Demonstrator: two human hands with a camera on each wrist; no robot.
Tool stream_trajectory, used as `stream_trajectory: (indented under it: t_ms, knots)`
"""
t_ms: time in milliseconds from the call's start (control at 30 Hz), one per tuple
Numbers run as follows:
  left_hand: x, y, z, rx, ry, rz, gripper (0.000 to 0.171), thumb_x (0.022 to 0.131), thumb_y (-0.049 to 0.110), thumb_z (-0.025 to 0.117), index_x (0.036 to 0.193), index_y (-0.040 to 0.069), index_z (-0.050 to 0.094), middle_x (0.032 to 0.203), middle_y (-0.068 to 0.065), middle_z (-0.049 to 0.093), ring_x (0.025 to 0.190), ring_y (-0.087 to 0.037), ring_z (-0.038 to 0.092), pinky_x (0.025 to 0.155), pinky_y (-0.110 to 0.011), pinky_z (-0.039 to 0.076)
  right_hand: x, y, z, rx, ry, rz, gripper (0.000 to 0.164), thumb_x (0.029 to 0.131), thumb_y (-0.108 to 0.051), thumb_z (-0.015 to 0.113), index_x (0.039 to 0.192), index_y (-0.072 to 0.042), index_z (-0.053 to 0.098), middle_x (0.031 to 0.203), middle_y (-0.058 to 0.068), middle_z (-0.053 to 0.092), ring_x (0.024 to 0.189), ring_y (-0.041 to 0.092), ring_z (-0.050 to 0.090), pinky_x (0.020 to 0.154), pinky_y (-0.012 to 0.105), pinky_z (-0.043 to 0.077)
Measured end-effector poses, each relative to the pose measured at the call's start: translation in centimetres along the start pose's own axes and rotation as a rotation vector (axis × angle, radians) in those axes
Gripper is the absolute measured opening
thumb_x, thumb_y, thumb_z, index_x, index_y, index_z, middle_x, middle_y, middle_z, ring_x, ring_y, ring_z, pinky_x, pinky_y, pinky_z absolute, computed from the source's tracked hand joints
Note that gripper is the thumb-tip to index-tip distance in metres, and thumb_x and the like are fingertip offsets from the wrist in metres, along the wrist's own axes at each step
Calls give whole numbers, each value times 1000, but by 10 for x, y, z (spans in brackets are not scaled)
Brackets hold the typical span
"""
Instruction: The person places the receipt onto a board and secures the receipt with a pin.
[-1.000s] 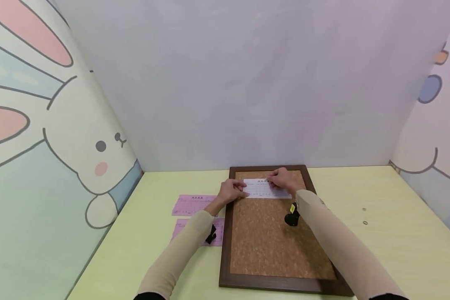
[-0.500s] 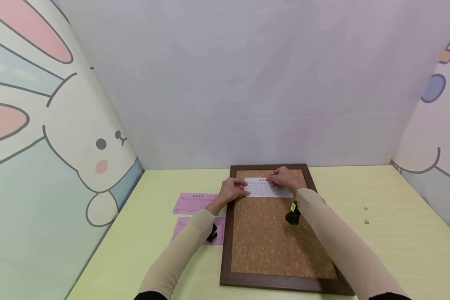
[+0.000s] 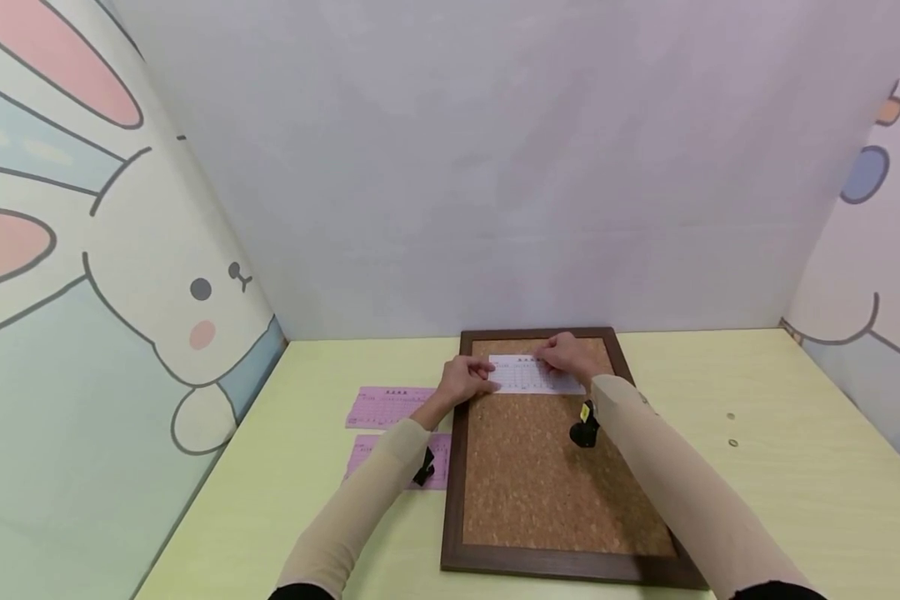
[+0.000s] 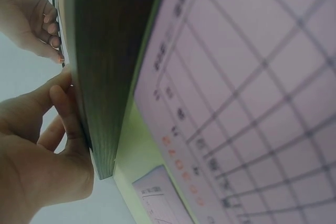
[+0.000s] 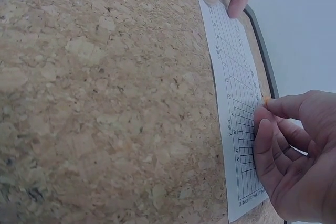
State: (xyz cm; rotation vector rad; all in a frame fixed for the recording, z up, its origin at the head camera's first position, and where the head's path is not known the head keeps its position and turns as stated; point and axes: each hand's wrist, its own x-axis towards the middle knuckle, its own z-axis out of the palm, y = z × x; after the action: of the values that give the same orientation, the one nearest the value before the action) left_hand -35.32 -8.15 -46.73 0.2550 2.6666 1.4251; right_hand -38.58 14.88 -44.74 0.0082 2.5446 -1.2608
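A small orange piece (image 5: pixel 266 100) is pinched between the thumb and forefinger of the right hand (image 3: pixel 566 354), at the upper edge of a white sheet (image 3: pixel 521 375); most of the piece is hidden by the fingertips. By the left hand (image 3: pixel 461 381) nothing is clenched: its thumb and forefinger are spread apart and rested on the sheet's left end, the thumb near the lower corner, the forefinger nearer the upper one. A ruled grid and lines of print are borne by the sheet, which is laid crosswise over the upper part of a cork board (image 3: pixel 555 475). The cork is enclosed by a dark brown frame (image 3: pixel 570 565).

Both forearms are covered by beige sleeves (image 3: pixel 682 483), and a black device (image 3: pixel 585 429) is worn at each wrist. Beneath the left forearm, two pink sheets (image 3: pixel 390 408) are placed one below the other, just beside the board's left edge; the lower one is partly covered by the arm. Red digits (image 4: pixel 184 171) are printed on the one closest to the left wrist camera.

To the right of the board, two small rings (image 3: pixel 732 442) are set near each other on the pale yellow table (image 3: pixel 795 500). The left wall is painted with a rabbit (image 3: pixel 157 275).
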Motion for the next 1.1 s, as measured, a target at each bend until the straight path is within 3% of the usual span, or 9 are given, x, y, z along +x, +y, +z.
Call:
stream_trajectory:
  t_ms: [400,567,1100]
  knots:
    - [-2,2,-3,-20,-15,18,20,83,5,83,99,-2,74,77,0,62,64,-8,52,57,-18,47,3,0,-2,4,-15,-4,26,101,-21,60,92,1,70,65,-2,55,65,14,51,64,25,41]
    - [-1,1,-1,-25,-9,-8,23,83,5,83,103,-3,74,80,-2,62,65,-7,51,56,-17,44,2,-2,-4,-12,-21,2,28,100,-22,61,85,0,69,61,-3,55,62,13,51,62,24,41]
    - [-1,0,1,-36,-5,-19,24,83,6,84,103,-3,74,79,0,59,63,-8,52,55,-17,44,-2,-3,-6,40,-60,-14,26,101,-19,60,96,5,69,69,1,59,65,13,53,62,25,46]
